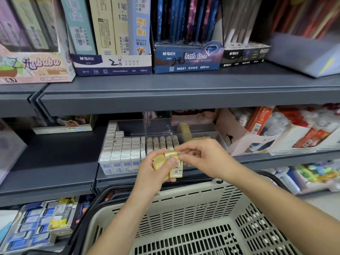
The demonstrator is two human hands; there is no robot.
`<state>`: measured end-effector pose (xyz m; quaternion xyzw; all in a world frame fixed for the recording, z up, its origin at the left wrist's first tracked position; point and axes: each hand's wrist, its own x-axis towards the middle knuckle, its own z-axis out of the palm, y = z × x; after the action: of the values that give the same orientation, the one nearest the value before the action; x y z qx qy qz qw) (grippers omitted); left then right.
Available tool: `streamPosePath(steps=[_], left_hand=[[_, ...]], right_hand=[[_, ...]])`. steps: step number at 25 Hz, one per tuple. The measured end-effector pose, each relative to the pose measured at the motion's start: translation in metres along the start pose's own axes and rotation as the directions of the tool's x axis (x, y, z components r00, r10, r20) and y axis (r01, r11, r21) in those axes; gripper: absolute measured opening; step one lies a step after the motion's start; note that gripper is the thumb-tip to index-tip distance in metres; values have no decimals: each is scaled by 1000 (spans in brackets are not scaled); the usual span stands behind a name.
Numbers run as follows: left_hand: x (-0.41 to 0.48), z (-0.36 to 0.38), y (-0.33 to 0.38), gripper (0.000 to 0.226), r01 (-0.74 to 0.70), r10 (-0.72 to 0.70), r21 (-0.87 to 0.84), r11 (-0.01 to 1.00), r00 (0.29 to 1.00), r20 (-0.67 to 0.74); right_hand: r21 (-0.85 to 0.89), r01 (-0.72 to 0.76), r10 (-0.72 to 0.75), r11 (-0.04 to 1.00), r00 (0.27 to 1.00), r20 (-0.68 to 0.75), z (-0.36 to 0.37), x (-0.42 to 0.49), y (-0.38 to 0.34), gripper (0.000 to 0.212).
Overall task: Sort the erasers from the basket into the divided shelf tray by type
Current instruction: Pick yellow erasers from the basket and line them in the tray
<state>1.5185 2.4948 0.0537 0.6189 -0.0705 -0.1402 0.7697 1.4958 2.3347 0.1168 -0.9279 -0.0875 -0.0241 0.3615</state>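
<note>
A: What is being held, and by which hand?

B: A bundle of small yellow rectangular erasers is being gripped in the left hand. The fingers are being curled under it and the thumb is being pressed on the front one, whose barcode label is being turned toward the camera. The right hand is being kept narrow, its fingertips pinching at the top of that bundle.

A: Where is the bundle being held?

B: Above the far rim of the beige slotted plastic basket, just on the near side of the clear divided plastic tray on the middle shelf. White sleeved erasers are being kept in the left compartment, grey-beige ones in the middle, and matching yellow stock in the right one.

A: Which way is the move being pointed?

B: Probably far and slightly right, over the tray's near wall. The right hand is being judged the nearer. The front eraser's long axis is being held roughly upright. The right compartment's near end is being hidden by the hands.

A: And room?

B: Some open floor seems to be left to the right of the stacked yellows. Height is being limited by the grey metal shelf overhead. The pale cardboard box is being kept just beside the tray's right wall, so a low, straight entry is being called for.
</note>
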Motion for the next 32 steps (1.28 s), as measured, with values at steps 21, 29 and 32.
streamPosePath(steps=[21,29,32], left_hand=[[1,2,1,20,42,-40,84,996,999,-29],[-1,6,5,24,-4,-3,136,991,999,51],[1,7,5,22,21,-30,174,984,998,50]], right_hand=[[-325,-263,273,908,962,-15,-41,73,79,27],[43,-45,43,998,998,40,-2,7,17,19],[144,-117,104,983,990,95,-2,3,17,21]])
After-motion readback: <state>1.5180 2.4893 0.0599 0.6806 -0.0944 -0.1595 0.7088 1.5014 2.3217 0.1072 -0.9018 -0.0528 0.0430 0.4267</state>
